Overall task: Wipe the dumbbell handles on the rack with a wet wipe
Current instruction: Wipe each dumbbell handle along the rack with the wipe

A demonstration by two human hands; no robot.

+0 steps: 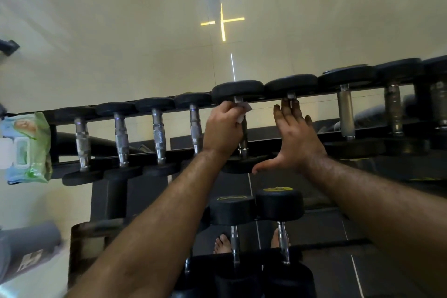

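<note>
Wet wipe: soft, limp; wrap round bar.
Dumbbell handle: rigid steel, probably knurled.
Left hand: fingers curled, clutching wipe on handle.
Right hand: fingers straight, spread.

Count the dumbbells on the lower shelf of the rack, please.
2. One black round-headed dumbbell stands left, a second dumbbell right beside it, both below the two forearms. More may be hidden under the arms or outside the view.
</note>
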